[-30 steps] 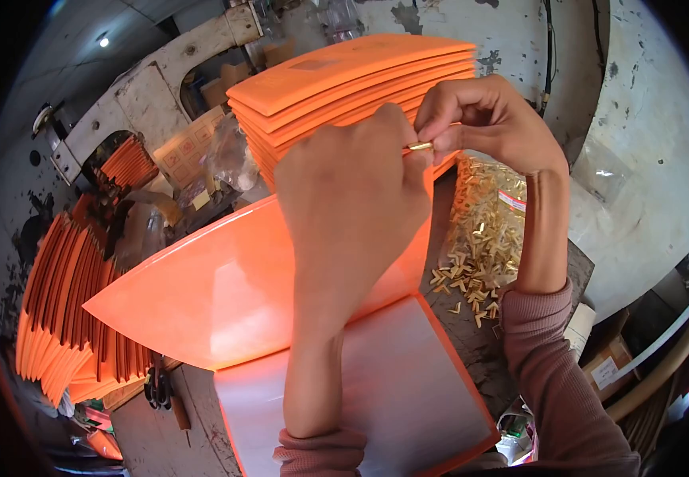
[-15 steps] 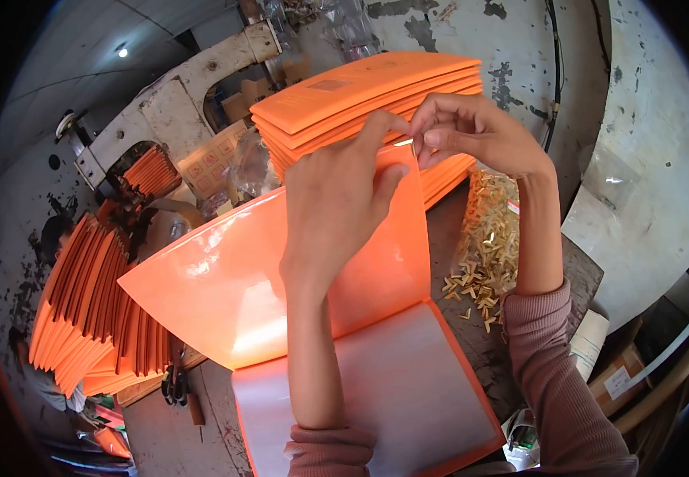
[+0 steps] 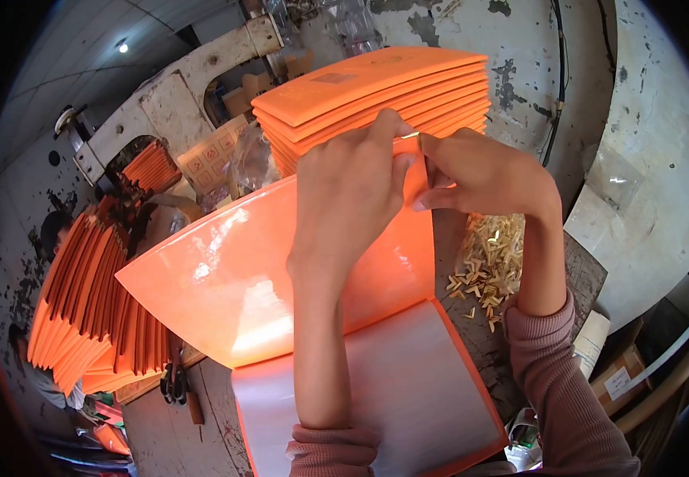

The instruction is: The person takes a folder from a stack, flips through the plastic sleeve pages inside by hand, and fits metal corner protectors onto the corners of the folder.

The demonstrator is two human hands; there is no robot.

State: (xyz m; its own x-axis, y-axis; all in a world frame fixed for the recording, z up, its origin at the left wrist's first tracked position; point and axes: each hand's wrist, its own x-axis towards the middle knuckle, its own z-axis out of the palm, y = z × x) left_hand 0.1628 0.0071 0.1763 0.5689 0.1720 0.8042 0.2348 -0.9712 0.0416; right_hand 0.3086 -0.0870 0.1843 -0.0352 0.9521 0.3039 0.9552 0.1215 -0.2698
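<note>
Now the right hand [image 3: 491,171] has its thumb lower, spread from its fingers; the left hand [image 3: 344,195] pinches the orange cover [image 3: 201,274], long edge sloping up right to the gold corner [image 3: 413,136].

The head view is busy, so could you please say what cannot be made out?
Head view:
- Gold corner piece: too small to judge its fit.
- Right hand: some fingers hidden behind itself.
- Open orange folder: near left corner cut off by bottom edge.
- Box label: too small to read.
</note>
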